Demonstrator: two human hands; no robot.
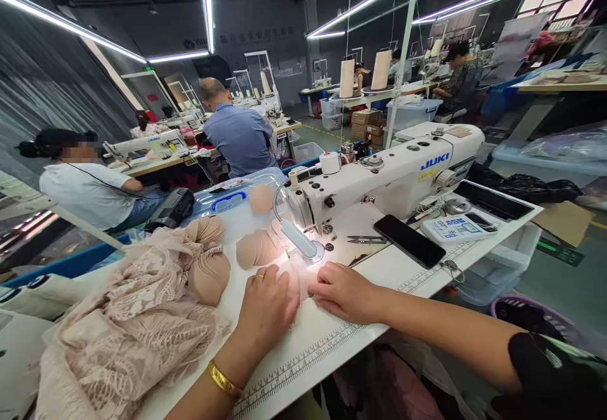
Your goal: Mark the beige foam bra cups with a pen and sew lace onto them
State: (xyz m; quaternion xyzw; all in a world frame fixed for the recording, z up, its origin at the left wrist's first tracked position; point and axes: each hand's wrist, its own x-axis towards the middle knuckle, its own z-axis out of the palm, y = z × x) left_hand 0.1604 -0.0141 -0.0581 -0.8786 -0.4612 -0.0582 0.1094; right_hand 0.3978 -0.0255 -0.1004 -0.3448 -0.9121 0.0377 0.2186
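A JUKI sewing machine [379, 167] stands before me, its lamp [300, 238] lighting the needle area. Beneath that light lies a pale beige sheer fabric piece [294, 277], overexposed and partly covered by my fingers. My left hand [269, 298], wearing a ring and a gold bracelet, presses and grips its left side with bent fingers. On the other side, my right hand [348, 292] has its fingers curled together at the fabric's right edge. Beige bra cups [258, 248] rest left of the needle. Stacked cups [208, 276] sit with a heap of beige lace fabric [128, 319] farther left.
Thread snips [367, 240], a black phone [410, 241] and a white-and-blue box [451, 228] lie right of the needle. A printed ruler [303, 350] runs along the table's front edge. A clear bin [227, 200] stands behind. Other people sit at machines beyond.
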